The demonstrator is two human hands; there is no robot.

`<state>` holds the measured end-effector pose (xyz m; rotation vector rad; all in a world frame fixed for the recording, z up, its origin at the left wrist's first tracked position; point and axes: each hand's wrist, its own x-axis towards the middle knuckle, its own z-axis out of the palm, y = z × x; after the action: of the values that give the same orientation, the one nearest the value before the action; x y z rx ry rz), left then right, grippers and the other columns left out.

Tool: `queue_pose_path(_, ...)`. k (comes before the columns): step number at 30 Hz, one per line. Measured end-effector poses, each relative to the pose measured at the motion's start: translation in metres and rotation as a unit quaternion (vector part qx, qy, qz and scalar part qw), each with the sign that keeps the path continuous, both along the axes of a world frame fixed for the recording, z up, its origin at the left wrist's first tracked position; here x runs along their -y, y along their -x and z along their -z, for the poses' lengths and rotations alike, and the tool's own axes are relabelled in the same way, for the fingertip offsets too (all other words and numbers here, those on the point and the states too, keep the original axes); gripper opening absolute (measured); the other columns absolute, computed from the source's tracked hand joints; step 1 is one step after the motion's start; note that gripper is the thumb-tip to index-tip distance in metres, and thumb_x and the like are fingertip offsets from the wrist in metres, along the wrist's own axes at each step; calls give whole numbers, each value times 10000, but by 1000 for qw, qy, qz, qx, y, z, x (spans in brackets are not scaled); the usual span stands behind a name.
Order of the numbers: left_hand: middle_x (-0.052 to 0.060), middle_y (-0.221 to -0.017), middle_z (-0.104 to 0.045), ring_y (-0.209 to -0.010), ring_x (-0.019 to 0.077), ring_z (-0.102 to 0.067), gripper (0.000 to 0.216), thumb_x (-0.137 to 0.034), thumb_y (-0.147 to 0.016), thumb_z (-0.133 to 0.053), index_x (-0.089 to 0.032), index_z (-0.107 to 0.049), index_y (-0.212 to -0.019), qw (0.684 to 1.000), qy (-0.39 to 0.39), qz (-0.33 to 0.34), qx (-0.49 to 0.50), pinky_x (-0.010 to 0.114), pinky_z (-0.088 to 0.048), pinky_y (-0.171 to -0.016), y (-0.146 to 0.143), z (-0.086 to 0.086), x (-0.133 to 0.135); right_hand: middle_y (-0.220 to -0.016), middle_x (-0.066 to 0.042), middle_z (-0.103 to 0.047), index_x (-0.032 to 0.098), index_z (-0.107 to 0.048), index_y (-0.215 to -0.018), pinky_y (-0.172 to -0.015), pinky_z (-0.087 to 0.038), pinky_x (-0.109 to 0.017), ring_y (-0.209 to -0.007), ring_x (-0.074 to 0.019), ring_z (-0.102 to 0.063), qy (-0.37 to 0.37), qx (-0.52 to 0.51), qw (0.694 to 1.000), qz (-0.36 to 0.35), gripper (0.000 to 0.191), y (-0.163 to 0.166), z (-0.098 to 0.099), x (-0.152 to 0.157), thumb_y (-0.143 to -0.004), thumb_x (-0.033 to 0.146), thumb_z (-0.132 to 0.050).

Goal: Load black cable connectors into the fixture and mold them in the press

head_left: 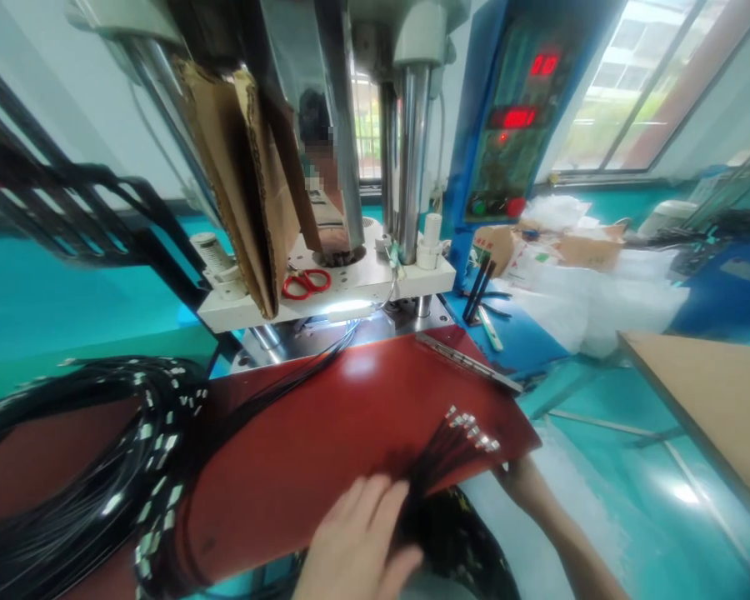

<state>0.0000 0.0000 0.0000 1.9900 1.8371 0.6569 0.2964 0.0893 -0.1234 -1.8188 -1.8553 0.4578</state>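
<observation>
Left hand at 6 o'clock, fingers spread flat on the black wire bundle, its metal terminals fanning toward 4 o'clock on the red mat, right forearm reaching under the mat's edge, right hand hidden, grip impossible to tell, red scissors at 12 o'clock.

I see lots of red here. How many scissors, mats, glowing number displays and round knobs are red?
Scissors: 1
Mat: 1
Glowing number displays: 2
Round knob: 1
Total: 5
</observation>
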Motion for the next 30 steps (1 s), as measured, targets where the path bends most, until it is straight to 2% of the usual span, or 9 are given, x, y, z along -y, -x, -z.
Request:
queue_pose_path(2,86,-1186,-509,-1090,286,-469,509,-346,-718,-615,-226,-487,-1196,993,-7,92,-74,429,-409,-920,-32,-1,-37,-1111,-180,-588,90,-585,-1010,-919,-403,-426,-1085,-305,-501,-11,35,999,-20,422,-5,-4,3,-676,296,-430)
queue_pose_path(5,132,-1096,-544,-979,287,-524,454,-285,-744,-576,-141,-486,-1165,974,20,133,-181,406,-482,-765,-65,-6,-71,-1166,-211,-538,21,-499,-1131,-927,-397,-424,-1100,-294,-486,15,93,995,-29,515,-12,-13,15,-684,258,-403)
queue_pose_path(9,126,-894,-599,-812,256,-590,255,-180,-760,-467,-101,-542,-991,960,110,153,-209,357,-487,-676,-81,-16,-82,-1235,-245,-474,-31,-416,-1224,-950,-363,-448,-1132,-305,-456,103,153,982,-39,579,-16,-37,36,-709,233,-411)
queue_pose_path(11,133,-857,-606,-798,264,-598,258,-124,-720,-435,-85,-546,-949,955,135,158,-212,365,-478,-687,-83,-19,-85,-1243,-214,-484,15,-421,-1251,-952,-354,-468,-1138,-309,-451,143,156,975,-72,575,-16,-57,47,-721,237,-436)
queue_pose_path(15,141,-946,-586,-887,279,-571,270,-109,-648,-425,-106,-545,-890,961,104,184,-178,356,-458,-713,-80,-22,-93,-1029,-87,-645,202,-534,-1177,-818,-467,-391,-941,-252,-587,176,48,970,-159,409,-15,-108,59,-780,269,-462)
queue_pose_path(19,91,-837,-613,-777,251,-597,220,-161,-710,-384,-161,-494,-901,972,113,175,-109,333,-433,-663,-70,-21,-99,-940,-53,-673,238,-559,-1110,-786,-476,-318,-864,-197,-612,27,-155,975,-160,304,-5,-143,37,-852,332,-428)
queue_pose_path(23,55,-815,-616,-759,216,-598,192,-226,-774,-368,-195,-463,-938,976,140,165,-16,283,-412,-630,-60,-15,-101,-1047,-91,-643,181,-588,-1043,-883,-427,-375,-995,-233,-566,-50,-231,963,-126,293,22,-141,-15,-826,326,-455)
queue_pose_path(27,81,-931,-617,-870,245,-584,236,-317,-757,-463,-184,-502,-949,978,133,158,-25,317,-420,-721,-69,-7,-102,-1012,-105,-653,152,-605,-1007,-914,-405,-409,-977,-234,-579,1,-301,947,-113,293,50,-120,-46,-816,329,-470)
queue_pose_path(30,100,-967,-609,-854,272,-588,240,-289,-722,-501,-168,-536,-926,977,114,163,-81,357,-433,-720,-82,-5,-101,-1044,-104,-642,159,-605,-1007,-931,-394,-402,-1010,-226,-565,43,-425,901,-77,283,60,-108,-48,-815,342,-504)
